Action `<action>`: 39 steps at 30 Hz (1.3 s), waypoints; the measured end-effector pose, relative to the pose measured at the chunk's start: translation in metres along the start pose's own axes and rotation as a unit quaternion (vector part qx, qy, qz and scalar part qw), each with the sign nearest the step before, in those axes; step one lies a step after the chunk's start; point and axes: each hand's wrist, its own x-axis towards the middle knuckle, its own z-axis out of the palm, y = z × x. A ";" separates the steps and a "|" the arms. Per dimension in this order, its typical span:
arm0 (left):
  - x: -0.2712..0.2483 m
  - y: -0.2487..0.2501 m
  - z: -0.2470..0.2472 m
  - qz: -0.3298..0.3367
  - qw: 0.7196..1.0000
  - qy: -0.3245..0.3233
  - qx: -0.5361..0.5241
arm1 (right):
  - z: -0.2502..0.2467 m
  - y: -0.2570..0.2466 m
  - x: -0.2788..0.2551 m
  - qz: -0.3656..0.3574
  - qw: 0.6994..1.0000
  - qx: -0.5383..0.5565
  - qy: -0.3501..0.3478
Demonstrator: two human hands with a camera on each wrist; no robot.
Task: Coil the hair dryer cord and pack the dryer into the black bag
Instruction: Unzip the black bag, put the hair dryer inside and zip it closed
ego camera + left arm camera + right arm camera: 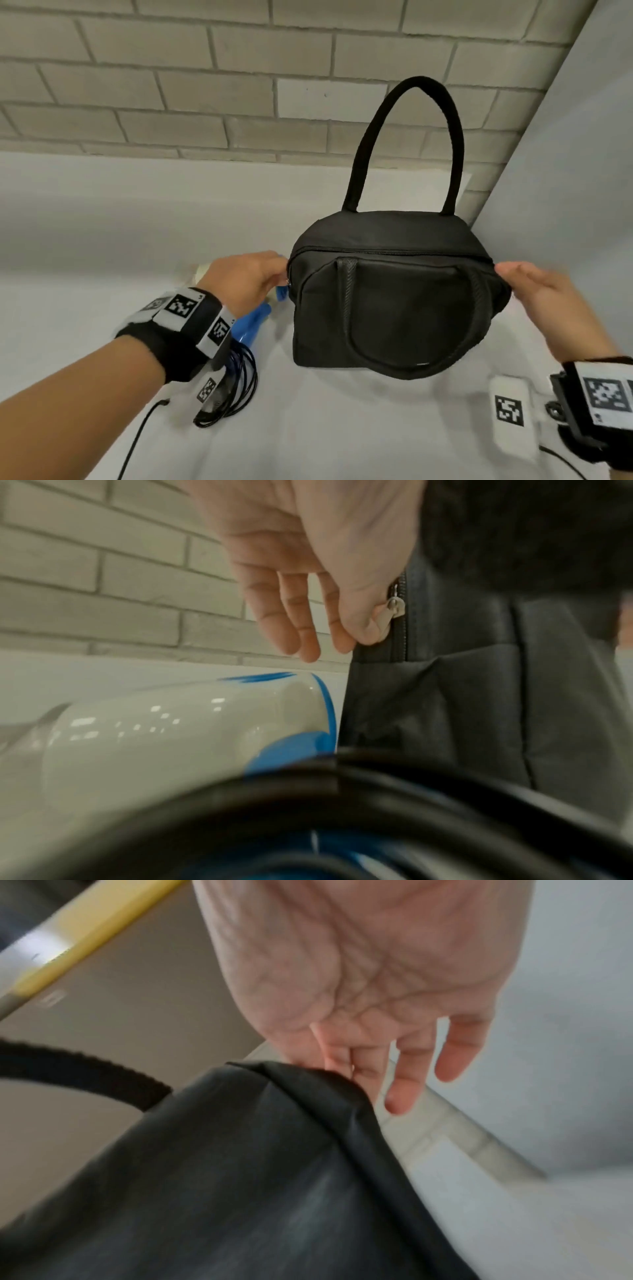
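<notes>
The black bag stands zipped up on the white table, one handle upright and the other lying down its front. My left hand is at the bag's left end; in the left wrist view the thumb and forefinger pinch the metal zipper pull while the other fingers hang straight. My right hand pinches the bag's right top corner. The white and blue hair dryer lies left of the bag, under my left hand. Its black cord lies coiled beneath my left wrist.
A brick wall runs behind the table and a grey panel closes the right side, close to the bag. A white box with a marker sits near my right wrist. A thin black cable trails to the front left.
</notes>
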 end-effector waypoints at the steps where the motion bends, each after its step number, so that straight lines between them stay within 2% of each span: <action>1: 0.001 0.001 -0.002 0.007 0.999 -0.005 0.034 | -0.002 -0.007 0.000 -0.007 0.998 -0.061 -0.003; 3: 0.001 0.004 -0.003 0.016 0.994 -0.019 0.110 | -0.004 -0.018 -0.001 -0.004 0.983 -0.181 -0.019; 6: 0.000 0.016 0.000 0.003 0.977 -0.092 0.194 | 0.002 -0.033 -0.004 0.009 0.949 -0.313 -0.036; 10: 0.007 0.030 -0.009 -0.028 0.958 -0.174 0.226 | 0.004 -0.038 -0.010 0.027 0.895 -0.445 -0.026; 12: 0.011 0.032 -0.025 -0.057 0.964 -0.161 0.204 | 0.000 -0.037 -0.013 -0.047 0.871 -0.486 0.056; 14: 0.015 0.036 -0.044 -0.081 0.987 -0.061 0.125 | 0.000 -0.043 -0.020 -0.169 0.892 -0.403 0.118; 15: 0.017 0.040 -0.053 -0.076 0.995 0.003 0.063 | 0.002 -0.052 -0.026 -0.212 0.912 -0.336 0.100; 16: 0.018 0.044 -0.060 -0.053 0.997 0.061 -0.010 | 0.007 -0.062 -0.033 -0.243 0.928 -0.276 0.052; 17: 0.021 0.049 -0.065 -0.017 0.993 0.094 -0.075 | 0.014 -0.073 -0.040 -0.265 0.933 -0.244 -0.011; 18: 0.023 0.055 -0.067 0.016 0.988 0.097 -0.117 | 0.022 -0.081 -0.044 -0.279 0.924 -0.253 -0.065; 20: 0.030 0.064 -0.064 0.050 0.990 0.043 -0.121 | 0.041 -0.088 -0.047 -0.291 0.874 -0.368 -0.127; 22: 0.039 0.070 -0.056 0.045 0.996 -0.024 -0.075 | 0.057 -0.086 -0.043 -0.279 0.815 -0.486 -0.147; 23: 0.043 0.071 -0.053 0.038 0.997 -0.047 -0.057 | 0.062 -0.084 -0.043 -0.281 0.806 -0.501 -0.144; 25: 0.053 0.070 -0.049 0.028 0.997 -0.075 -0.014 | 0.065 -0.080 -0.045 -0.322 0.808 -0.479 -0.120; 27: 0.063 0.066 -0.047 0.016 0.997 -0.066 0.031 | 0.063 -0.075 -0.053 -0.363 0.811 -0.450 -0.093; 30: 0.076 0.057 -0.048 -0.047 0.998 -0.021 0.022 | 0.060 -0.067 -0.075 -0.360 0.806 -0.456 -0.116; 32: 0.080 0.051 -0.050 -0.072 0.997 -0.015 0.029 | 0.058 -0.057 -0.088 -0.366 0.797 -0.463 -0.128; 35: 0.083 0.048 -0.047 -0.050 0.996 -0.026 0.066 | 0.055 -0.054 -0.088 -0.362 0.797 -0.469 -0.118; 39: 0.079 0.057 -0.049 0.009 0.999 -0.042 0.000 | 0.051 -0.068 -0.069 -0.335 0.820 -0.459 -0.067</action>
